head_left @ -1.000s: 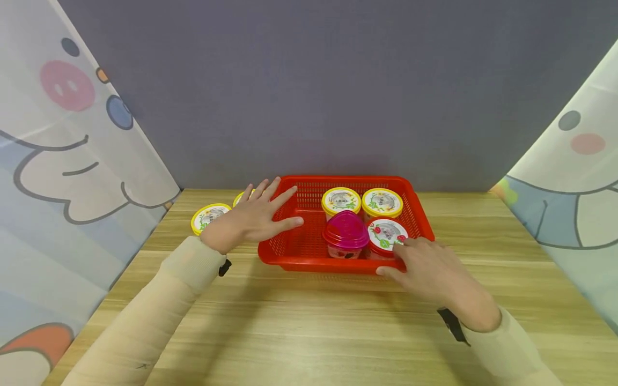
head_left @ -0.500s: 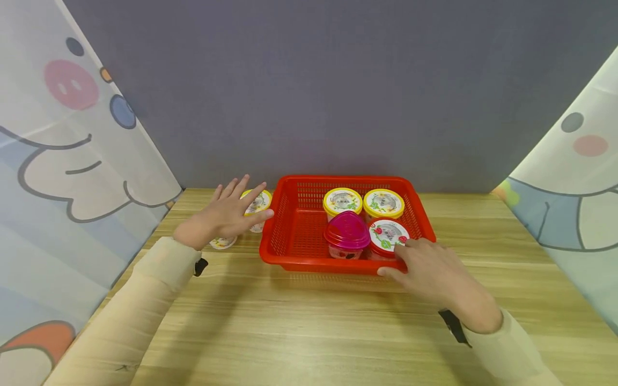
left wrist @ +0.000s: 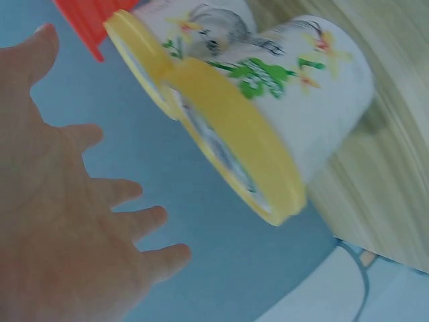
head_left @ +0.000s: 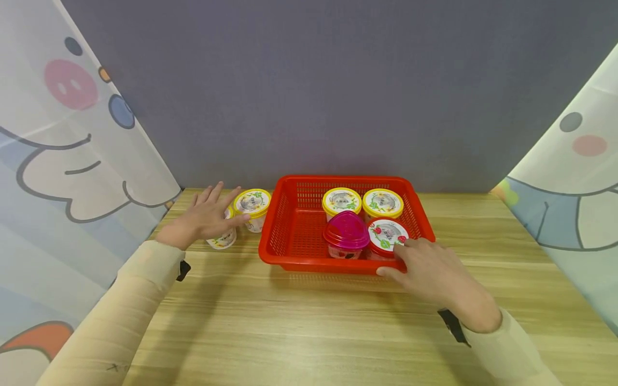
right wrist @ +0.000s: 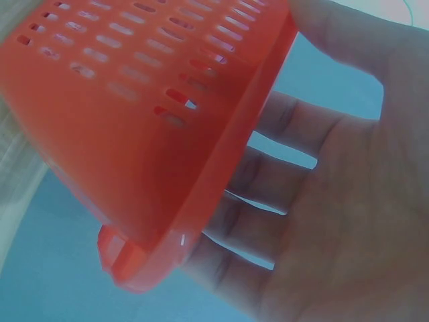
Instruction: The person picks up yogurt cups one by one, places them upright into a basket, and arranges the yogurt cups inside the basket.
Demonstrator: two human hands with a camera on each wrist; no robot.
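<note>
My left hand (head_left: 203, 217) is spread over two lidded cups left of the basket, fingers straight and nothing held. The nearer yellow-lidded cup (head_left: 223, 239) is partly hidden under it; the other yellow-lidded cup (head_left: 253, 206) stands by the basket. In the left wrist view both cups (left wrist: 301, 87) show white sides with flower print, apart from the fingers (left wrist: 167, 261). My right hand (head_left: 429, 268) holds the front right rim of the red plastic basket (head_left: 309, 264). In the right wrist view its fingers (right wrist: 241, 215) pass behind the rim, tips hidden.
In the basket's right half stand two yellow-lidded cups (head_left: 341, 201), a red-lidded cup (head_left: 386, 233) and a cup with a pink rounded-triangle lid (head_left: 345, 230). A grey partition (head_left: 309, 96) rises behind the wooden table (head_left: 299, 332); printed curtains (head_left: 63, 161) flank it.
My left hand has moved left, from over the basket's left rim to over the two loose cups, and lowered a little. The right hand and the basket have stayed in place.
</note>
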